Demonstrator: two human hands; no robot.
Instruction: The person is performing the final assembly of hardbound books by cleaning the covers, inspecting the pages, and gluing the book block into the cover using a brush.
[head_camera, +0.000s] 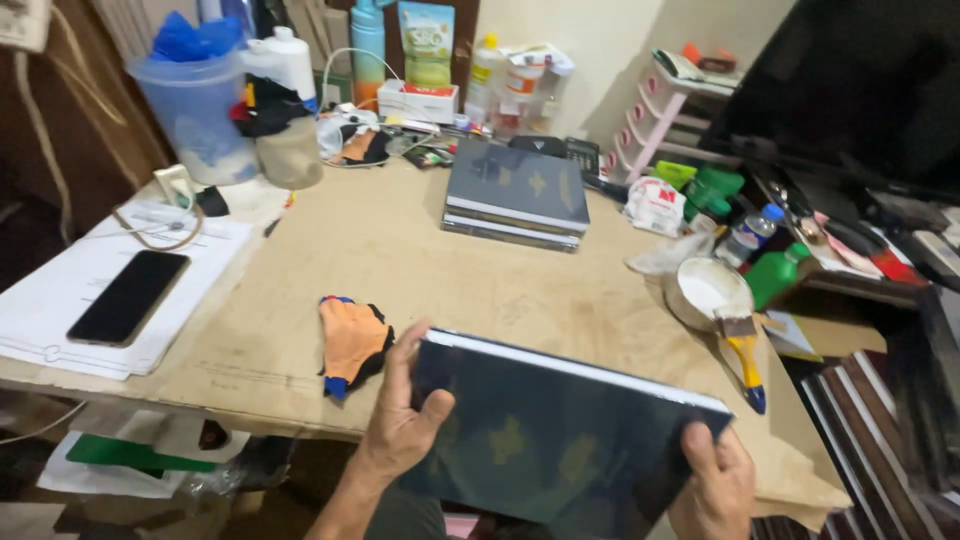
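Observation:
A large dark blue hardcover book (560, 430) with faint gold marks on its cover is held over the table's near edge, white page edges facing away from me. My left hand (400, 420) grips its left side, thumb on the cover. My right hand (715, 485) grips its lower right corner. An orange and black glove (352, 342) lies on the table just left of the book. A stack of similar dark books (515, 195) rests farther back at the centre.
A phone (128, 296) lies on white papers at left. A bowl of white paste (705, 292) and a yellow-handled brush (745, 355) sit at right. Bottles, a plastic tub (195, 110) and clutter line the back; a pink rack (655, 125) stands at right.

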